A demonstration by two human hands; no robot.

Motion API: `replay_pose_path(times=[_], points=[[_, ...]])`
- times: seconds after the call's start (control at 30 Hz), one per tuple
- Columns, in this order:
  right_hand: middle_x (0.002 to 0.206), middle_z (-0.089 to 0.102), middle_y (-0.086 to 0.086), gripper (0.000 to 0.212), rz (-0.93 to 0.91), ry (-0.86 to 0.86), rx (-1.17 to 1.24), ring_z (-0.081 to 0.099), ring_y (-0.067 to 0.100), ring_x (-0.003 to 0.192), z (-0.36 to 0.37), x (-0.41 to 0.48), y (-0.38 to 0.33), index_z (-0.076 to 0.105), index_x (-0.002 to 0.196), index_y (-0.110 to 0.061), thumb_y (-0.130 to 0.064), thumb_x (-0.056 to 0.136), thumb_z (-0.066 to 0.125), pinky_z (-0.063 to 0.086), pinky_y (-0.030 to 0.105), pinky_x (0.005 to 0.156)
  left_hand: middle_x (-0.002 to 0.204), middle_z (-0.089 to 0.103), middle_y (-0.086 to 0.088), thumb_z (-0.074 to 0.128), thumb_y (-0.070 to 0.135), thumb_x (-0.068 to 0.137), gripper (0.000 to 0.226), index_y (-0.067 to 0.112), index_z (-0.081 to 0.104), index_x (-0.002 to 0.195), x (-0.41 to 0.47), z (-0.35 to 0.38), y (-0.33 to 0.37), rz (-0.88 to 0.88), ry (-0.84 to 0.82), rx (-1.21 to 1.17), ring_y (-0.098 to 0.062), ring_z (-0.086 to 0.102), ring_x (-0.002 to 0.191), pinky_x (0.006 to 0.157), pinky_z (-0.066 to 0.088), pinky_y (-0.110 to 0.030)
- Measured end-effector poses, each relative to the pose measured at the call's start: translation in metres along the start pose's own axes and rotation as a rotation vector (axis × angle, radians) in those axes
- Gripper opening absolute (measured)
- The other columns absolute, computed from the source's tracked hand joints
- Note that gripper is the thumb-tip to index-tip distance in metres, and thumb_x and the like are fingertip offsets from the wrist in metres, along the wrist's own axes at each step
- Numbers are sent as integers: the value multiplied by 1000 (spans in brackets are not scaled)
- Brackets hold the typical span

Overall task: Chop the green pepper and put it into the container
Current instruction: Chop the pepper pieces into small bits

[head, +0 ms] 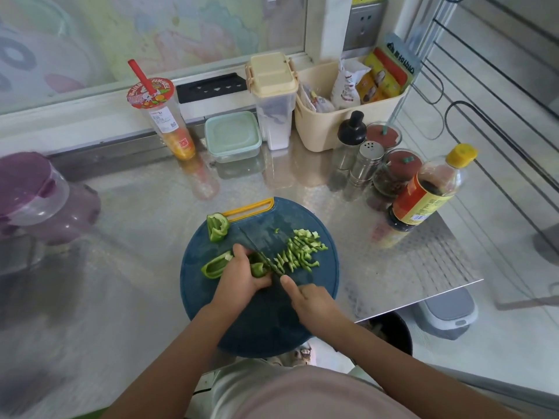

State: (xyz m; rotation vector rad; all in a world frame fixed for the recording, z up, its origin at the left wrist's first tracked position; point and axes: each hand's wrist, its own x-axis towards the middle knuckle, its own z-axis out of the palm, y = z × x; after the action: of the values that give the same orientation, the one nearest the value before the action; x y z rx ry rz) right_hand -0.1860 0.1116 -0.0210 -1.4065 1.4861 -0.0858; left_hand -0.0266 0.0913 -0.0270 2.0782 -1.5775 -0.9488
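A person stands at a shiny steel desk point(136, 237), seen from above their own arms. A round dark blue cutting board with a yellow grip slot point(266, 322) lies at the near side, and its near rim appears to jut a little past the desk's front edge. The left hand point(242, 278) has its fingers curled down, clamping a chunk of green pepper point(257, 269) against the middle of the board. The right hand point(314, 300) is wrapped round the handle of a black-bladed knife point(260, 249), with the forefinger laid straight along the spine. The blade lies across the board, hard against the left knuckles. Just right of the blade, a loose heap of cut green strips point(299, 252) stretches toward the board's right rim. A hollow pepper half point(214, 266) lies by the left rim, touching the left hand, and another curled pepper piece point(217, 226) sits beside the yellow slot. The pale green square plastic container with its lid on point(233, 136) stands well behind the board near the window ledge, and bare steel lies between them. A plastic drink cup with a red straw point(163, 116) stands to the container's left and a tall clear canister with a beige lid point(273, 98) to its right. A dark sauce bottle with a yellow cap point(429, 192) and small jars crowd the right side near the desk's corner. A purple lidded appliance point(36, 195) sits at far left.
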Motion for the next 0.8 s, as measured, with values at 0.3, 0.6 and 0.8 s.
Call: replay_pose_path(times=[0.3,0.6,0.8], points=[[61,42,0,58,-20,-2,-13,44,15,61,9,1,1,40,59,-16,-61,94,27,37,31,71,107,61,-14,80,27,70,71,3,31,115,4,-3,6,-35,-82,128,-27,61,95,74,43,-27],[85,59,12,65,12,48,-136,62,30,89,25,7,-1,54,80,-10,-64,93,20,48,39,81,106,62,-14,81,32,67,85,4,26,124,6,-5,7,-67,-145,133,-28,61,97,81,48,-34],[90,60,17,68,10,26,-125,62,34,93,19,18,-19,57,92,-3,-59,96,19,47,39,80,69,49,1,70,26,78,54,7,29,108,3,-5,11,-46,-91,246,-20,58,69,51,35,-21]])
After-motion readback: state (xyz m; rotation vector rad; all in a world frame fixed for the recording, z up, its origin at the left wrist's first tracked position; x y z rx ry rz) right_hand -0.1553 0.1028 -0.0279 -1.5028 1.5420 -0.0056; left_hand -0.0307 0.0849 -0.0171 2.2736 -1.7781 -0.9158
